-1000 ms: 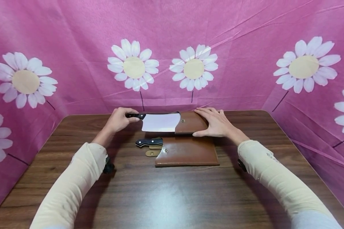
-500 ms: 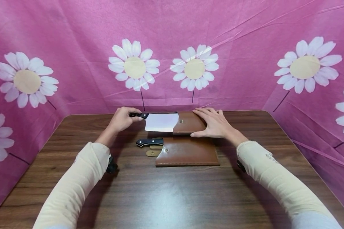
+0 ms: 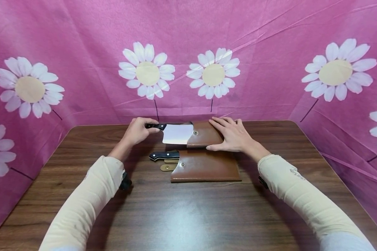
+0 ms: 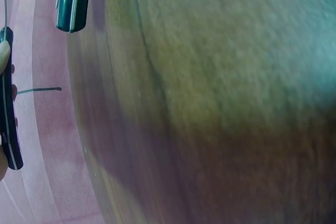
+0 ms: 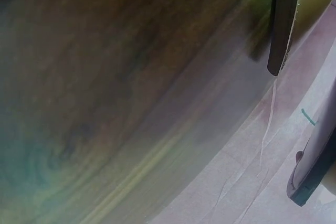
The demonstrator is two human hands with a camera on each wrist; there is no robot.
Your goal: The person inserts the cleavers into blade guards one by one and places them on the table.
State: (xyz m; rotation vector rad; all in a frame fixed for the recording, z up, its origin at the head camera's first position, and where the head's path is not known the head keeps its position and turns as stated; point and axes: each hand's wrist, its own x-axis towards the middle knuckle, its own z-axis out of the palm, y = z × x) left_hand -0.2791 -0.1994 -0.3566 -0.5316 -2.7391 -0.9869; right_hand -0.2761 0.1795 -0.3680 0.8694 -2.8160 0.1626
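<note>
My left hand (image 3: 135,132) pinches the black riveted handle of a cleaver (image 3: 177,134), which also shows in the left wrist view as a dark handle (image 4: 7,106). The cleaver's broad blade is partly inside a brown leather sheath (image 3: 203,135); the rest of the blade is bare. On the sheath's right end, my right hand (image 3: 235,135) grips it, thumb at the front edge and fingers over the far side. Nearer me lies a second brown sheath (image 3: 208,167) with a second cleaver's black handle (image 3: 164,156) sticking out leftward; its blade is hidden.
A tan snap strap (image 3: 167,168) pokes out from the nearer sheath's left end. Everything rests on or over a brown wooden table (image 3: 182,216). Pink cloth (image 3: 182,28) printed with white daisies stands behind and at both sides.
My left hand has moved right with the cleaver, and less of the blade shows outside the sheath. My right hand has shifted slightly left with that sheath. The nearer sheath stays put.
</note>
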